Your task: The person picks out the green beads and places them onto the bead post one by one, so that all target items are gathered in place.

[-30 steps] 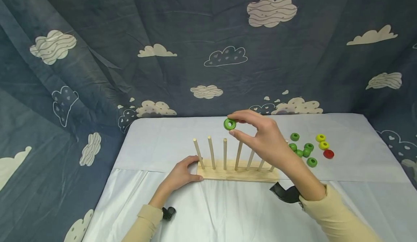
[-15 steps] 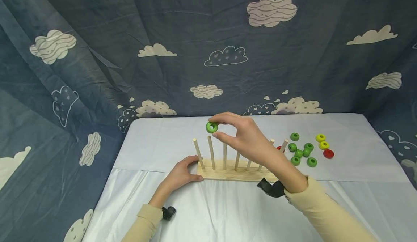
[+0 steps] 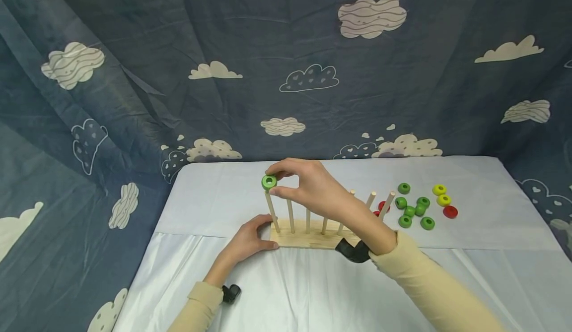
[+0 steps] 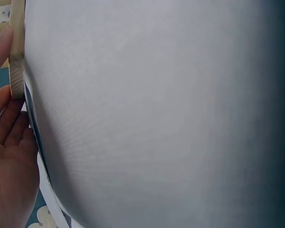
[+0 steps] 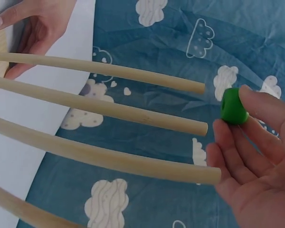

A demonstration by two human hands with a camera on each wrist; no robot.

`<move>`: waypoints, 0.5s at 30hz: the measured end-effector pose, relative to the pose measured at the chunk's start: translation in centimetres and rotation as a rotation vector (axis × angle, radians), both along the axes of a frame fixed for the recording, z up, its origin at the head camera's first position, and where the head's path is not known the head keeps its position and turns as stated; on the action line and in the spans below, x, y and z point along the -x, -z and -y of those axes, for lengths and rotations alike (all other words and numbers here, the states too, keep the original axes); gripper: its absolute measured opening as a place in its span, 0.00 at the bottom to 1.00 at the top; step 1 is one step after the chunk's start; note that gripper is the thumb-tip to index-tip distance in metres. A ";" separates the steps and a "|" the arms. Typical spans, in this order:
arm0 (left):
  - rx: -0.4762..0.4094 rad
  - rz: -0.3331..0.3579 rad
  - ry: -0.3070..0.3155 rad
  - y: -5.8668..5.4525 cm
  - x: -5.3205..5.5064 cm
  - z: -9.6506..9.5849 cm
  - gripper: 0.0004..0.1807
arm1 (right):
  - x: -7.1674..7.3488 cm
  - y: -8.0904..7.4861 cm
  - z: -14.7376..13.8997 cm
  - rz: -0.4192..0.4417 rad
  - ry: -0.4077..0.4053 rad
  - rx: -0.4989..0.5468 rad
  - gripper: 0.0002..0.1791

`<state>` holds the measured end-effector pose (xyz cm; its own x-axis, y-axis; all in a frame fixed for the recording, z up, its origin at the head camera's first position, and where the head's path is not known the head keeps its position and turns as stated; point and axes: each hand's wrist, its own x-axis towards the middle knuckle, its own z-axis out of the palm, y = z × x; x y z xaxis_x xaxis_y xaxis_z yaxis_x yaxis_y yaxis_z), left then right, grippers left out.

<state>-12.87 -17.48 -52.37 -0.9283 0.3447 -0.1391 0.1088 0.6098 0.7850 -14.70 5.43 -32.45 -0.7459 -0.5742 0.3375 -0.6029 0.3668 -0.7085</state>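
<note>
Fingers (image 3: 282, 166) of right hand (image 3: 313, 185) pinch green bead (image 5: 233, 107) by outer rim, apparently leaving its hole clear; bead just off leftmost dowel (image 3: 272, 212) tip. Left hand (image 3: 249, 237) grips wooden base (image 3: 313, 241) by left end, thumb nearside, probably steadying it.

Softly lit in the head view, brighter over the white cloth (image 3: 308, 282) than on the dark backdrop (image 3: 286, 106).
Darkens toward the right edge in the left wrist view, perhaps out of focus on the pale surface (image 4: 133, 118); bows the wooden pegs (image 5: 133, 160) in the right wrist view.
</note>
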 end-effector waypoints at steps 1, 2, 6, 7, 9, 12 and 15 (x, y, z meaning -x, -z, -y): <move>-0.003 0.000 0.001 0.0 0.0 0.0 0.37 | 0.1 0.0 0.1 0.013 -0.002 -0.011 0.19; -0.006 -0.001 0.002 -0.1 0.0 0.0 0.37 | 0.1 -0.1 0.3 0.024 -0.006 -0.024 0.18; -0.010 -0.007 0.007 -0.2 0.1 0.1 0.36 | 0.4 -0.2 0.7 0.045 -0.031 -0.070 0.18; -0.010 -0.008 0.009 -0.1 0.1 0.1 0.36 | 0.5 -0.2 0.8 0.045 -0.039 -0.080 0.18; -0.014 -0.010 0.013 -0.1 0.1 0.1 0.36 | 0.6 -0.2 0.9 0.048 -0.056 -0.093 0.17; -0.016 -0.010 0.013 0.1 0.1 0.1 0.36 | 0.7 -0.3 0.9 0.058 -0.072 -0.112 0.16; -0.011 -0.014 0.010 0.2 0.1 0.1 0.37 | 0.8 -0.3 1.0 0.072 -0.080 -0.140 0.15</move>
